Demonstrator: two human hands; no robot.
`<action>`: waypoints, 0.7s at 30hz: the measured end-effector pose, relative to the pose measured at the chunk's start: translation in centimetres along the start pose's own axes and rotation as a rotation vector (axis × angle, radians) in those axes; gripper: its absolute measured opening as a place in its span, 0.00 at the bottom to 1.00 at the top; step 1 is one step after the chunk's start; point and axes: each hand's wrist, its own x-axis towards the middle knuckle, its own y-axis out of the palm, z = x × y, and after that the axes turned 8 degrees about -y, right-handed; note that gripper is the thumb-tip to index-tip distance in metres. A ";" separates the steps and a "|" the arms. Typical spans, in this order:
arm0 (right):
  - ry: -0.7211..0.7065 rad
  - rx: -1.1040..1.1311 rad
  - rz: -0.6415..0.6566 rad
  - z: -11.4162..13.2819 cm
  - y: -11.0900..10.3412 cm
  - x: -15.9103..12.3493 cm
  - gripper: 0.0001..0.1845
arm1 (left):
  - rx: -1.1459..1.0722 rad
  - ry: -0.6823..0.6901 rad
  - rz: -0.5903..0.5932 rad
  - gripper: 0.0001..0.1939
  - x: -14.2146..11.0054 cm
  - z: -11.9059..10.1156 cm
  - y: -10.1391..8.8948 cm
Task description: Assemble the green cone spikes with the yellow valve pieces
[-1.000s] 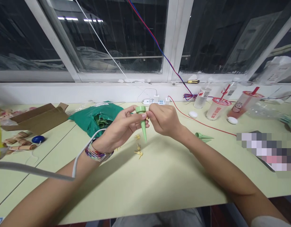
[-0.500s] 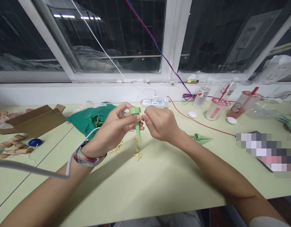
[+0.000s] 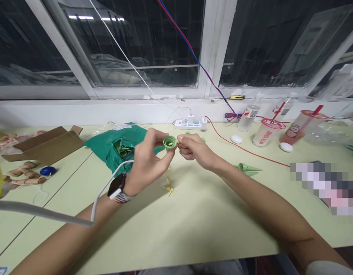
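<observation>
My left hand (image 3: 150,158) is closed around a green plastic watering spike (image 3: 169,143), its round open top turned toward me. A bit of yellow shows inside that opening. On the spike's right side, my right hand (image 3: 197,149) pinches a small yellow valve piece (image 3: 177,141) between thumb and forefinger; most of it is hidden by the fingers. Below the hands, several loose yellow pieces (image 3: 169,188) lie on the table. More green spikes (image 3: 248,168) rest beyond my right forearm, and others sit in a torn green bag (image 3: 107,143) at the left.
A power strip (image 3: 190,124) stands by the wall, with a red cable running right. Drink cups (image 3: 266,133) and a bottle (image 3: 248,117) are at the back right. An open cardboard box (image 3: 47,147) and wooden toys (image 3: 29,173) lie left. A white cable crosses near my left wrist.
The spike has tipped from upright, point down, to its open top facing me. My left hand has turned with it, and my right hand stays at its side.
</observation>
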 end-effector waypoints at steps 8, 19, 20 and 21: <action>-0.091 -0.101 -0.070 0.8 0.3 -0.2 0.24 | -0.021 -0.062 0.000 0.13 0.4 -0.6 -1.1; -0.203 -0.388 -0.128 -0.4 -0.3 -0.1 0.22 | -0.519 -0.624 0.220 0.17 1.5 -0.9 -1.3; -0.236 -0.448 -0.127 -0.4 -0.3 -0.1 0.21 | -0.568 -0.671 0.243 0.17 1.5 -1.0 -1.3; -0.268 -0.507 -0.124 -0.4 -0.2 -0.2 0.19 | -0.613 -0.713 0.269 0.17 1.4 -1.0 -1.3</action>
